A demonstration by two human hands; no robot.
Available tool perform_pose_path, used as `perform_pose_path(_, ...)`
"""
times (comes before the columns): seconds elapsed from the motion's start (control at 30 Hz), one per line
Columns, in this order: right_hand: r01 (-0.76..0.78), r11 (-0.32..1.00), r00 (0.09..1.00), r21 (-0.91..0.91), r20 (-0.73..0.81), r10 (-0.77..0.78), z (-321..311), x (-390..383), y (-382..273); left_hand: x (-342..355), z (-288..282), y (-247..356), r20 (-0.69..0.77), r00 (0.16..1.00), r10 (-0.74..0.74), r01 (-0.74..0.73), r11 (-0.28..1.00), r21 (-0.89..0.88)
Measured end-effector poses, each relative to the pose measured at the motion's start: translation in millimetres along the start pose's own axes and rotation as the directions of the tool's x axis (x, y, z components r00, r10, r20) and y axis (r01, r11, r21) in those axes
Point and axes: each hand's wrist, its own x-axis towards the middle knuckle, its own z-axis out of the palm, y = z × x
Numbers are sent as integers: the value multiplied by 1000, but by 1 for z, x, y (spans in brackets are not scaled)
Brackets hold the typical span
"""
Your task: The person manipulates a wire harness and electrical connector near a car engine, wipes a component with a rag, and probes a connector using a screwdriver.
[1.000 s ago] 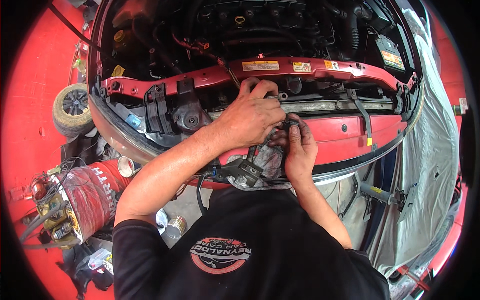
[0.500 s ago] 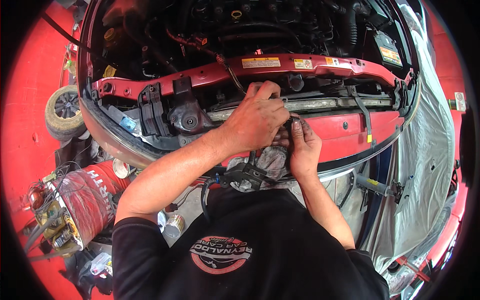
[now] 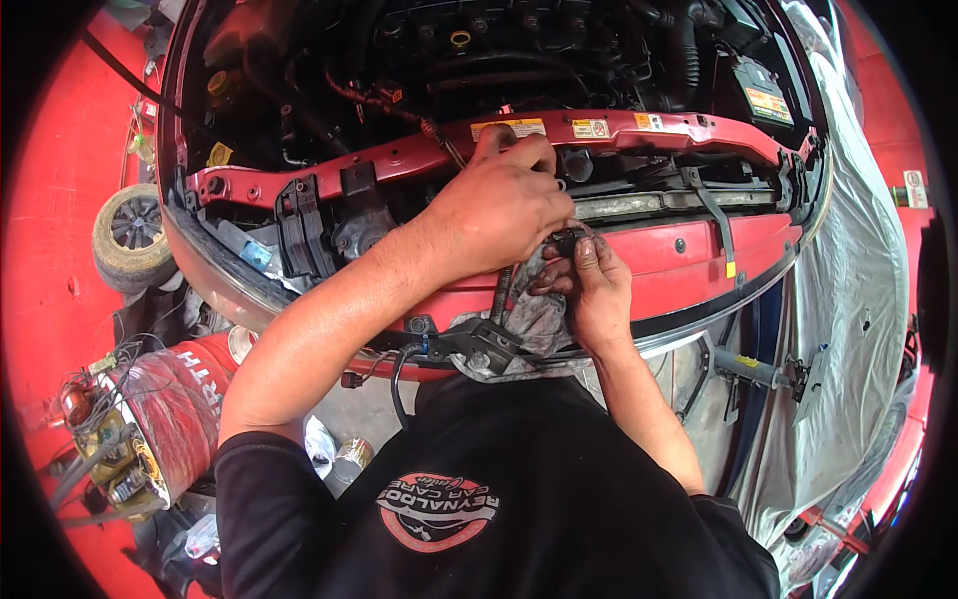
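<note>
At the front of an open red car, my left hand [image 3: 504, 205] is closed near a wiring harness [image 3: 444, 145] that crosses the red front crossbeam [image 3: 649, 140]; what its curled fingers hold is hidden. Just below it, my right hand [image 3: 597, 295] pinches a small black connector [image 3: 567, 240], with grimy fingertips. Beneath both hands a crumpled grey rag [image 3: 534, 324] lies over the red front panel [image 3: 679, 260], beside a black plastic bracket [image 3: 479, 344] with a corrugated hose.
A battery [image 3: 760, 95] sits in the engine bay's right corner. At left are a wheel [image 3: 135, 235], a red drum [image 3: 175, 419] with cables and parts on it, and a metal can [image 3: 349, 459]. A silver cover [image 3: 848, 299] hangs at right, near a grey cylindrical tool [image 3: 748, 369].
My left hand has risen toward the crossbeam, its fingertips now nearer the labels. My right hand has shifted only slightly, still on the black connector. The view has shifted a little.
</note>
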Motion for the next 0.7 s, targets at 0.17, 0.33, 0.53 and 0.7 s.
perform_pose_path(0.17,-20,1000,1000,-11,-3,20,-2,2,0,6,-5,-4,81,989,126,-130,990,49)
perform_pose_path(0.33,-59,998,998,-9,-6,59,-3,1,-3,11,-2,-6,155,961,230,-256,951,172)
perform_pose_path(0.53,-89,993,996,-74,-25,87,1,1,-6,6,2,-11,150,954,261,-275,958,80)
perform_pose_path(0.7,-101,986,995,-133,-28,98,1,2,-8,3,7,-9,137,970,202,-209,977,36)
